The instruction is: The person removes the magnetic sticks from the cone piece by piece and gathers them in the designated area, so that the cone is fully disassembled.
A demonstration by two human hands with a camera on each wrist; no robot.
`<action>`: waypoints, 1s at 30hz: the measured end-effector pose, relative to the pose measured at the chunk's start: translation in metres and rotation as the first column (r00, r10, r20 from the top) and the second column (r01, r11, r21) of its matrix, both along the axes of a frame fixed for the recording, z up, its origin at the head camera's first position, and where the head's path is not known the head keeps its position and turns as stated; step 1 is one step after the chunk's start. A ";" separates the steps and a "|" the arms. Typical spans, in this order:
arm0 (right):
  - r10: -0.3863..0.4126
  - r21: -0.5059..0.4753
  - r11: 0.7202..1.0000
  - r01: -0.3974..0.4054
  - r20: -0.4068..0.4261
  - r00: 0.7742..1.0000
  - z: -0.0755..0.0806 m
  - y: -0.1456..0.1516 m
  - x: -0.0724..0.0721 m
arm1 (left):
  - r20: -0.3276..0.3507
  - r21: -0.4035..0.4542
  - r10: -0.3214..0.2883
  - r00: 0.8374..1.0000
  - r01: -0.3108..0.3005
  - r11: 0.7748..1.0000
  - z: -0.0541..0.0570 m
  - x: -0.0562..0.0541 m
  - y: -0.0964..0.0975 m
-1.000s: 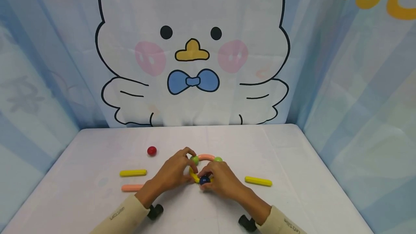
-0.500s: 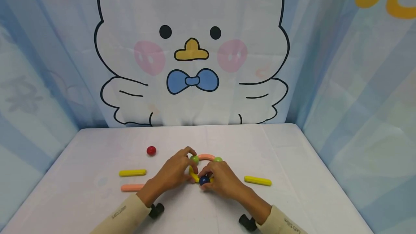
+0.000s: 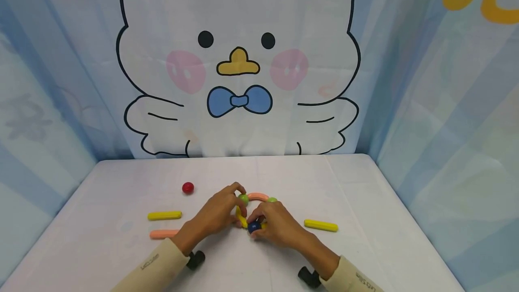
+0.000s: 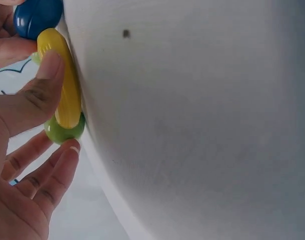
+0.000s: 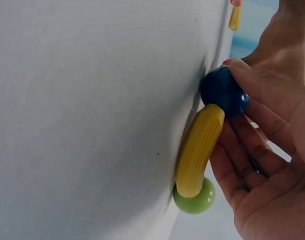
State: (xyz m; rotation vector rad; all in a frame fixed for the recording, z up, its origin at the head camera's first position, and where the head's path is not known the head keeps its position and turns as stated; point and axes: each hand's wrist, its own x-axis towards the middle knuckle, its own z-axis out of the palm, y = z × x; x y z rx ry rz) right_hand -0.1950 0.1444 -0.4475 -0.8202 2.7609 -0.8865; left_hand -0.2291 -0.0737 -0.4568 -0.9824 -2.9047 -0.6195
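A ring of curved rods and balls lies on the table between both hands. My left hand (image 3: pixel 220 210) grips its left side: the thumb is on a yellow curved rod (image 4: pixel 70 95) and fingertips touch a green ball (image 4: pixel 62 132). My right hand (image 3: pixel 279 225) pinches a blue ball (image 5: pixel 222 92) at the near side, where the two yellow rods meet it. The second yellow curved rod (image 5: pixel 198 152) runs from it to another green ball (image 5: pixel 196 199), largely behind the right hand in the head view. An orange curved rod (image 3: pixel 257 196) bridges the green balls at the far side.
Left of the hands lie a red ball (image 3: pixel 188 188), a straight yellow rod (image 3: pixel 164 215) and an orange rod (image 3: pixel 163 234) partly covered by the left forearm. Another yellow rod (image 3: pixel 320 225) is on the right. A printed curtain (image 3: pixel 239 134) stands behind the white table (image 3: pixel 389 247).
The blue ball has shifted very slightly toward the person, with the right hand's fingers still on it. Both hands otherwise keep nearly the same place.
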 end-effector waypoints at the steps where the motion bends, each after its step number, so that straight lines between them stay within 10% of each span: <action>1: 0.007 -0.001 1.000 -0.007 0.009 1.000 0.001 0.000 0.000 | 0.002 -0.002 0.002 1.000 -0.002 1.000 0.001 0.000 -0.001; 30: -0.066 -0.013 0.998 0.066 0.058 0.996 0.000 0.016 0.010 | -0.049 0.003 0.032 0.998 -0.031 1.000 0.001 0.011 -0.007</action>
